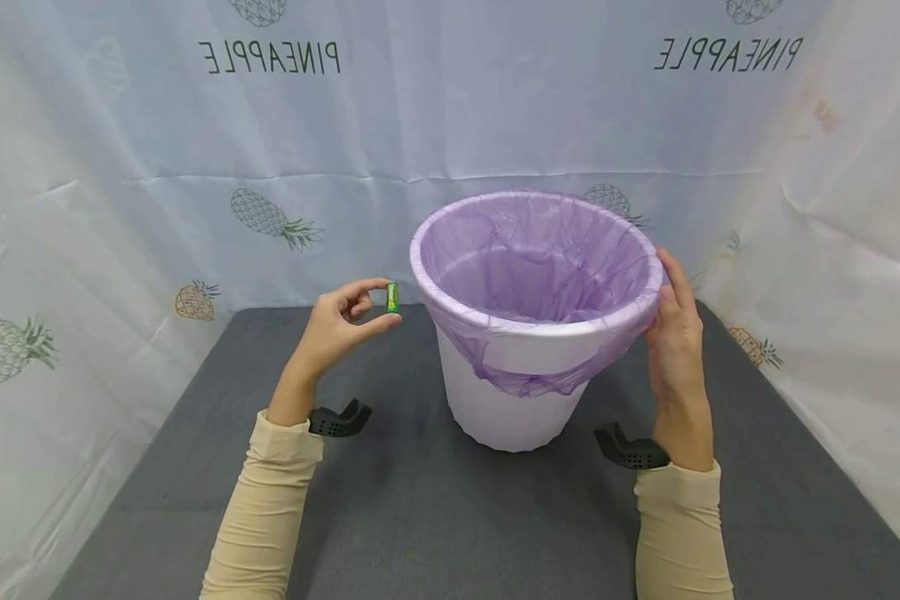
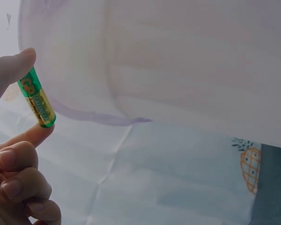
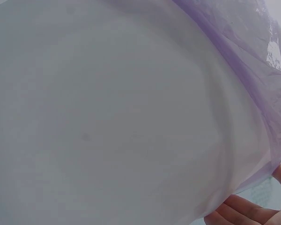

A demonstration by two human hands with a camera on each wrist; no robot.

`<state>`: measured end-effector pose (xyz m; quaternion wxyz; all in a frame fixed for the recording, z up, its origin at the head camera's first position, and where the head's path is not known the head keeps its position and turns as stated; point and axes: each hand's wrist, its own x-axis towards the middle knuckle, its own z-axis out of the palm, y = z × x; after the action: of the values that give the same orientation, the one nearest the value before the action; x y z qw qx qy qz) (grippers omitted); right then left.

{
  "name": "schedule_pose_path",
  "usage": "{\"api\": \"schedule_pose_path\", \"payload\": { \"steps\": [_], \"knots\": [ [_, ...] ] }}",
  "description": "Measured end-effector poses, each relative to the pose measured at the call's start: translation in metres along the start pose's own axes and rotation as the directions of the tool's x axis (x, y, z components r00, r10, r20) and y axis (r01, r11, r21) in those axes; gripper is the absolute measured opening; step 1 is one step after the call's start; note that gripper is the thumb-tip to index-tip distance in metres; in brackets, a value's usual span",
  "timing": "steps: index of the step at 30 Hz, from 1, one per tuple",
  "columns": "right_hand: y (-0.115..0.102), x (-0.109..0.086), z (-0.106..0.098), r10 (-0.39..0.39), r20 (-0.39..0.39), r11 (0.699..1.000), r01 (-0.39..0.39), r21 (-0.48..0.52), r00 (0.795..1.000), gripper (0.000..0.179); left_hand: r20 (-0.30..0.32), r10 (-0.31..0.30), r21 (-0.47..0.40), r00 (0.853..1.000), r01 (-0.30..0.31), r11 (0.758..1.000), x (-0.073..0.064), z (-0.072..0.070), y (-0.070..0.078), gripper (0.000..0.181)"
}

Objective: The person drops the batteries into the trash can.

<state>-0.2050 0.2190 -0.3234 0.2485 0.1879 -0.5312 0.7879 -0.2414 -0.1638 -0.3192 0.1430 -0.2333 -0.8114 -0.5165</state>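
Observation:
In the head view my left hand (image 1: pixel 337 321) pinches a small green and yellow battery (image 1: pixel 392 298) between thumb and index fingertips, left of the bin. The left wrist view shows the battery (image 2: pixel 37 101) held by its two ends, the other fingers curled below it. A white trash bin (image 1: pixel 510 408) stands on the dark table, lined with a purple plastic bag (image 1: pixel 532 275) folded over its rim. My right hand (image 1: pixel 675 333) rests against the bin's right side, just below the rim, fingers fairly straight. In the right wrist view its fingers (image 3: pixel 246 211) touch the bag-covered outside.
The dark grey table (image 1: pixel 420 533) extends around the bin. Behind it hangs a white curtain (image 1: pixel 390 125) with pineapple prints, and more of it flanks both sides. Each wrist carries a black camera mount (image 1: pixel 341 419).

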Motion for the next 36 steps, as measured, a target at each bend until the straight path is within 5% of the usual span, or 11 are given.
{"api": "schedule_pose_path", "payload": {
  "steps": [12, 36],
  "knots": [
    [0.0, 0.001, 0.0, 0.001, -0.005, 1.0, -0.001, -0.003, 1.0, 0.052, -0.083, 0.123, -0.011, 0.989, -0.124, 0.992, 0.007, -0.001, 0.015, 0.036],
    [0.0, 0.0, 0.0, 0.002, -0.006, 1.0, -0.002, -0.005, 1.0, 0.049, -0.133, 0.181, -0.006, 0.974, -0.183, 0.983, 0.021, 0.005, 0.037, 0.037]
  ]
}}
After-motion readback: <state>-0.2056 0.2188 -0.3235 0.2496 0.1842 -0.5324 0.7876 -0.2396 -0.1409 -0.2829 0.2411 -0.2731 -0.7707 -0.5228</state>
